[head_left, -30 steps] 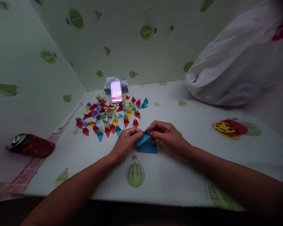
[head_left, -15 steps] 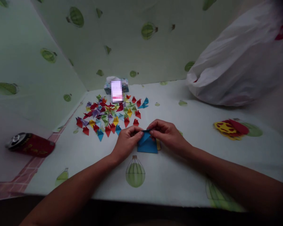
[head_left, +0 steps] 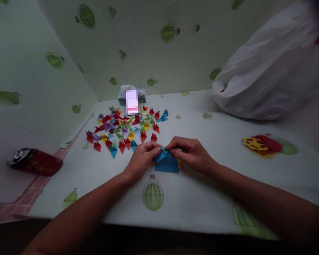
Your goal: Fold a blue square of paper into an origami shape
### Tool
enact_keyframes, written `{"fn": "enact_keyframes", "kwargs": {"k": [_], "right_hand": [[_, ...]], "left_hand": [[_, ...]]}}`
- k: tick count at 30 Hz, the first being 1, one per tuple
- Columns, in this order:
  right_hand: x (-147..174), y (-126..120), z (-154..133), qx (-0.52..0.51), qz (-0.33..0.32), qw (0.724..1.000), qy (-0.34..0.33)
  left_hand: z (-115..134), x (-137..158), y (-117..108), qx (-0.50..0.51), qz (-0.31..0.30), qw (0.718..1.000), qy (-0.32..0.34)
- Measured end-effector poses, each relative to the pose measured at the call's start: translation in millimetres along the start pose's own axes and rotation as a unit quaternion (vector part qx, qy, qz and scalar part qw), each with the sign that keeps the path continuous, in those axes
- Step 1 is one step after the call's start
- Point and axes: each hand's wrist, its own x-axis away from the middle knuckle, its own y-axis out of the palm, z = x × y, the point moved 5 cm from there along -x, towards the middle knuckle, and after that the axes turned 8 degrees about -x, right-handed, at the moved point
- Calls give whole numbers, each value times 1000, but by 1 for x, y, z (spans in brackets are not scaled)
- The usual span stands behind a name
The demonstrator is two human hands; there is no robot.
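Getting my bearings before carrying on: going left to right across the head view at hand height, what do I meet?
Can → folded papers → left hand → held blue paper → right hand → red-and-yellow pieces.

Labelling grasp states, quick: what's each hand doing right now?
Left hand: closed, pinching the small folded blue paper between thumb and fingers.
Right hand: closed, fingertips pinching the same paper.
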Motion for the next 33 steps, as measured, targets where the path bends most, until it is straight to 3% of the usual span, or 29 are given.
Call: {"fn": "enact_keyframes", "kwargs": {"k": [4,14,27,33], "right_hand": [[0,1,-2,29,-3,999,-19],[0,0,-4,42,-23,998,-38],[0,2,-2,30,-31,997,-57],[-1,1,7,-66,-2,998,23]], "left_hand": [[7,0,-4,-68,21,996,47],[-11,-4,4,97,-45,990,-93],[-9,-4,3,69,-29,993,-90],[-5,-6,-2,48,-11,998,-48]]}}
